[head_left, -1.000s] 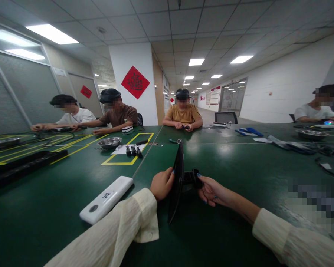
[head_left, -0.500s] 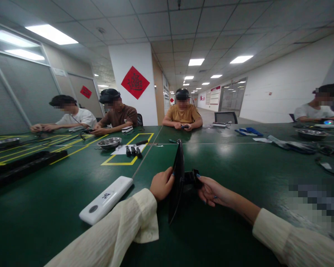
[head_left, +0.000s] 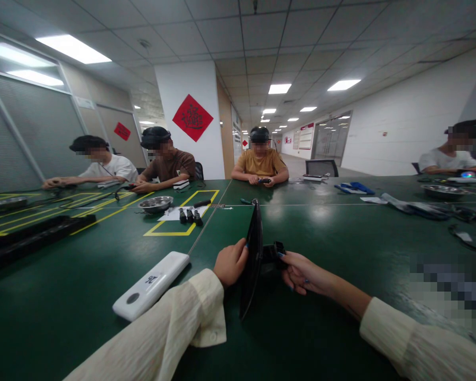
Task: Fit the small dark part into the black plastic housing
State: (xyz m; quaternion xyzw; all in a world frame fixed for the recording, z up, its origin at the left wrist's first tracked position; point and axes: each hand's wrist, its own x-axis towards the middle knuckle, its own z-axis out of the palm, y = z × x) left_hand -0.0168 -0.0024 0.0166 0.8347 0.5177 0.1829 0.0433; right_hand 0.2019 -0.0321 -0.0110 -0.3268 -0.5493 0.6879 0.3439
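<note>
Panel (head_left: pixel 253 275), black, stands nearly edge-on, leaving its broad faces hard to make out; contact between its lower edge and the table (head_left: pixel 317 338) cannot be told. Left hand (head_left: pixel 230 265) holds the panel's left side, some fingers hidden. Right hand (head_left: pixel 303 272), right of the panel, pinches the end of a black bracket (head_left: pixel 268 255) projecting from the panel; fingertips partly cover that end. Compared with half a second earlier, the right fingertips sit slightly lower; the panel's position is unchanged. Left of the panel lies a white case (head_left: pixel 153 286); farther beyond are three black clips (head_left: pixel 190 216) and a metal bowl (head_left: pixel 156 205).
</note>
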